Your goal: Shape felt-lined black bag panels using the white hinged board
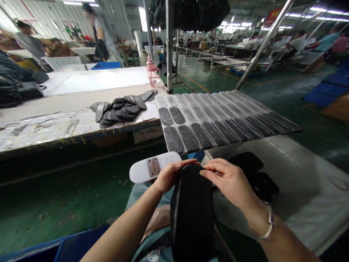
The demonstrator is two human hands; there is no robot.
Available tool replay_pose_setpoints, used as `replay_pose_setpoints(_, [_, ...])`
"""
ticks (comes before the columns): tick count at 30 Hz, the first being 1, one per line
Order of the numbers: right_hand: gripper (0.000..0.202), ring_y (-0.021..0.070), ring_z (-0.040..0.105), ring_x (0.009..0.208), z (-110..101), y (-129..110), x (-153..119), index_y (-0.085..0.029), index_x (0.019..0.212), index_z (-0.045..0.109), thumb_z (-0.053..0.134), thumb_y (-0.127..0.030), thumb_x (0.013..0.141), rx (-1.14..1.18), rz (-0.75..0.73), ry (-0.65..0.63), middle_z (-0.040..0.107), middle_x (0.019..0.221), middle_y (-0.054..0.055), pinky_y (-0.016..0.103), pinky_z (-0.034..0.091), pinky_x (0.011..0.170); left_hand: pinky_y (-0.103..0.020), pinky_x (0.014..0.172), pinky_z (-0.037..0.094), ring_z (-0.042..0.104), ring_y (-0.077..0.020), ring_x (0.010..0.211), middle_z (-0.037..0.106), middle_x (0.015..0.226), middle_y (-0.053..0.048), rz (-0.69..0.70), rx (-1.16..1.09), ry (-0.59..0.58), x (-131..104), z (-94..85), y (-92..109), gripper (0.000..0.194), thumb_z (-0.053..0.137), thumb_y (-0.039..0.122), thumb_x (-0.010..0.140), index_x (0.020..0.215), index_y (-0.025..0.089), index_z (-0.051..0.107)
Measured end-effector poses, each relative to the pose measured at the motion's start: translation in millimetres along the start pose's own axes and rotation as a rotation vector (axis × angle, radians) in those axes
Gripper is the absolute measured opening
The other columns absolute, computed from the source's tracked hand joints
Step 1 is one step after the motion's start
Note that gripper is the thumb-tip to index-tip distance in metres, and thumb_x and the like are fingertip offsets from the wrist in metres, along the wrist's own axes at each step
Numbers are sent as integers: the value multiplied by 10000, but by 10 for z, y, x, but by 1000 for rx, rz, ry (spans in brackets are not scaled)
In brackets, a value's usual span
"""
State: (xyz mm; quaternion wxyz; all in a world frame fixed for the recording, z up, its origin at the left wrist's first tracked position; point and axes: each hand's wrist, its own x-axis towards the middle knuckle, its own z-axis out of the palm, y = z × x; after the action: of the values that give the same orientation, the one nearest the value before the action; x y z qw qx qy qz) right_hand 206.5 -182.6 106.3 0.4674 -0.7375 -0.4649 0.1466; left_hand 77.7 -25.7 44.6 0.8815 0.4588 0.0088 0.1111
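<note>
A long black padded piece (pixel 193 214) with a rounded far end lies upright before me, over my lap. My left hand (pixel 174 173) grips its far left edge, with the fingers laid along the rounded end. At the far right edge, my right hand (pixel 222 174) pinches the black material between thumb and fingertips. Just beyond my left wrist is a white rounded board (pixel 140 171) with a brown metal plate (pixel 154 167) fixed on it. My left hand partly overlaps that board; whether they touch I cannot tell.
A tilted panel (pixel 201 134) carries rows of dark and pale oval pieces. Grey pads (pixel 122 111) lie heaped on the left table (pixel 68 94), near a pink bottle (pixel 153 72). Black pieces (pixel 259 182) rest on a pale covered surface (pixel 305 203) at right. A metal post (pixel 169 47) stands behind.
</note>
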Motion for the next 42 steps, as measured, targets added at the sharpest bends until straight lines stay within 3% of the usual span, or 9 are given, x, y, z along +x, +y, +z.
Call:
replay_pose_setpoints(14, [174, 157, 639, 811, 50, 35, 45, -211, 892, 709, 710, -349, 786, -48, -7, 14, 656, 898, 29, 251, 529, 696, -410, 1083, 299, 510, -309, 1220, 650, 1220, -87, 12, 88, 95, -10, 22, 11, 481, 400, 349, 835, 1184, 129, 646])
replay_pose_setpoints(23, [197, 154, 633, 755, 62, 55, 59, -212, 836, 690, 726, -390, 761, -35, 49, 7, 660, 830, 12, 263, 513, 670, -326, 965, 416, 557, -267, 1141, 635, 1237, -38, 35, 360, 29, -44, -5, 85, 500, 634, 296, 772, 1264, 224, 581])
replay_pose_setpoints(30, [258, 155, 641, 745, 49, 120, 89, -215, 877, 695, 731, -430, 737, 41, 161, -46, 693, 851, 7, 268, 511, 690, -320, 961, 416, 554, -268, 1147, 632, 1244, -39, 11, 362, 61, -40, 2, 77, 479, 641, 289, 775, 1247, 227, 593])
replay_pose_setpoints(37, [334, 160, 647, 760, 81, 244, 92, -184, 907, 688, 696, -477, 748, 335, 341, -155, 702, 832, 11, 269, 518, 688, -368, 970, 408, 566, -294, 1131, 643, 1222, -60, -57, 277, 137, -37, 1, 20, 438, 599, 280, 786, 1218, 210, 614])
replay_pose_setpoints(42, [316, 192, 669, 855, 90, 226, 36, -202, 964, 716, 662, -457, 786, 292, 279, -107, 721, 936, 42, 307, 534, 772, -379, 1019, 377, 543, -292, 1177, 639, 1238, -72, -53, 249, 170, -20, 6, 21, 394, 537, 268, 818, 1191, 183, 631])
